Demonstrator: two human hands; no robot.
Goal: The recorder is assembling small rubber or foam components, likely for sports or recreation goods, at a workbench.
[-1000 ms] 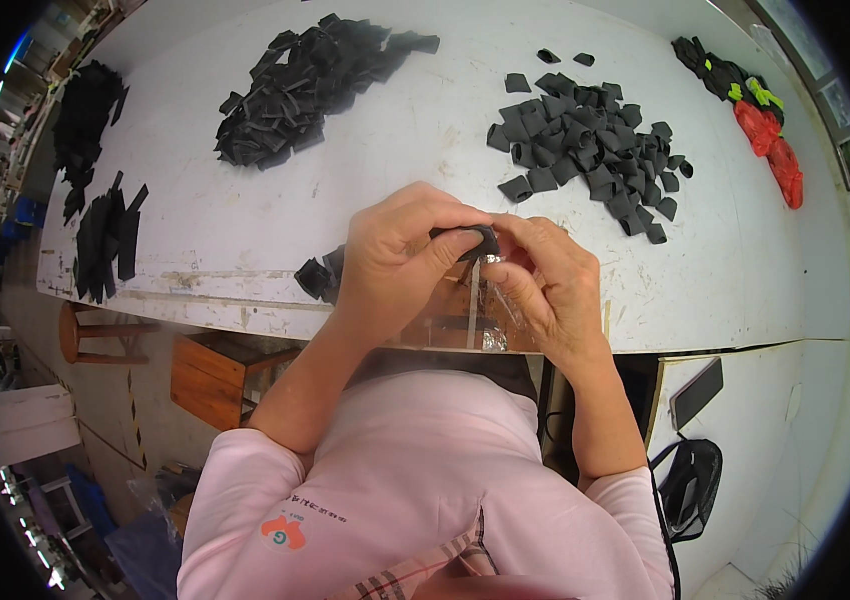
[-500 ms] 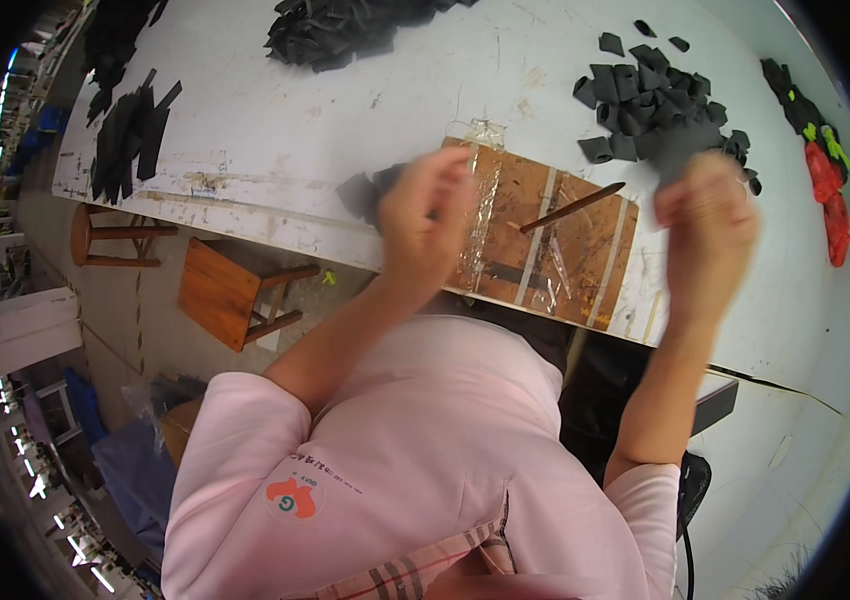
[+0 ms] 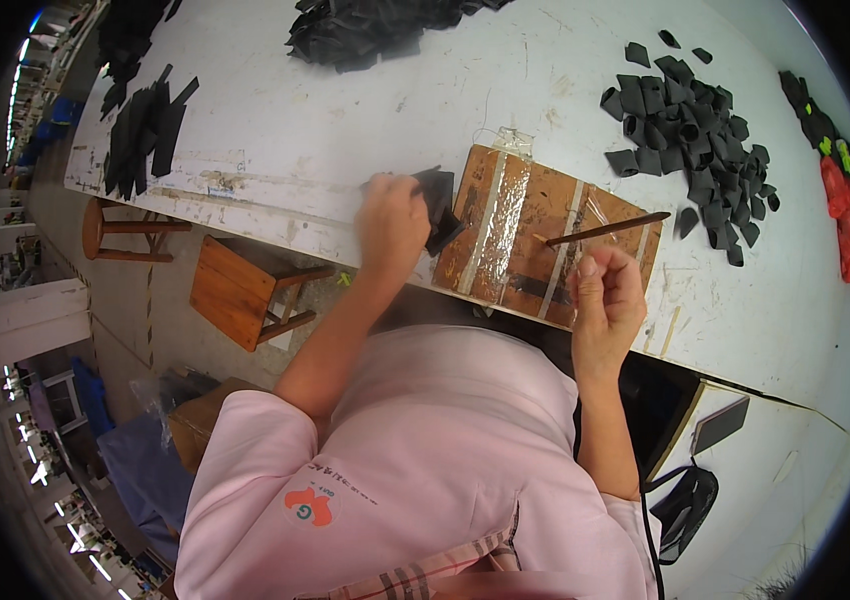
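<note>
My left hand [image 3: 393,228] is at the table's front edge, its fingers curled over the left side of a small stack of flat black fabric pieces [image 3: 437,205]. Beside that stack lies a brown wooden board [image 3: 525,190] with clear tape strips across it. A thin dark stick [image 3: 610,228] juts slantwise over the board toward the right. Just in front of the stick is my right hand [image 3: 608,300], over the board's near right part, thumb and fingers pinched together. Whether anything small is between those fingertips, I cannot make out.
Short, tube-like black pieces [image 3: 690,130] lie heaped at the right of the white table [image 3: 275,120]. A larger black pile [image 3: 365,30] is at the far side, and black strips [image 3: 145,135] lie at left. Red and black bundles [image 3: 835,190] sit at far right. Wooden stools [image 3: 230,290] stand at left.
My right hand has come left and nearer, from the heap of tube-like pieces to the board. My left hand has moved left off the board's edge onto the black stack.
</note>
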